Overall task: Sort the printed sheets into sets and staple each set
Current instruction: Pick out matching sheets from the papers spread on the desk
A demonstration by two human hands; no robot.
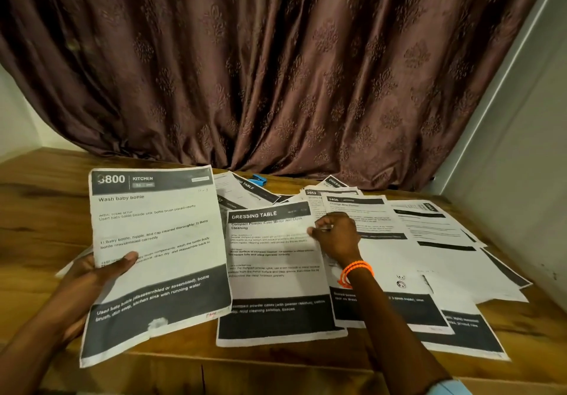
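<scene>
Left hand (101,272) holds the "3800 KITCHEN / Wash baby bottle" sheet (156,259) up off the worktop (40,210), thumb on the printed face near its left edge, fingers behind the paper, so this grip is grasping the sheet. The sheet is tilted, its bottom edge nearest the camera, its right edge overlapping the sheet beside it.

Right hand (334,235) reaches over the spread, fingers curled, pinching the right edge of the "DRESSING TABLE" sheet (273,269), so this grip is clenched on that paper. That sheet lies mostly flat at the centre of the worktop. Orange bracelet (357,270) on the right wrist, light blue sleeve cuff (448,388) at the bottom edge.

More printed sheets (429,256) fan out overlapping to the right, reaching near the wall (521,149), with a few more (242,190) behind the centre sheet. One reads "3406", another "2652"; the rest of the text is too blurred to read.

Small blue object (257,179) lies at the back of the worktop just behind the papers, partly hidden, can't tell what it is.

Brown patterned curtain (276,57) hangs behind, its hem touching the worktop
</scene>
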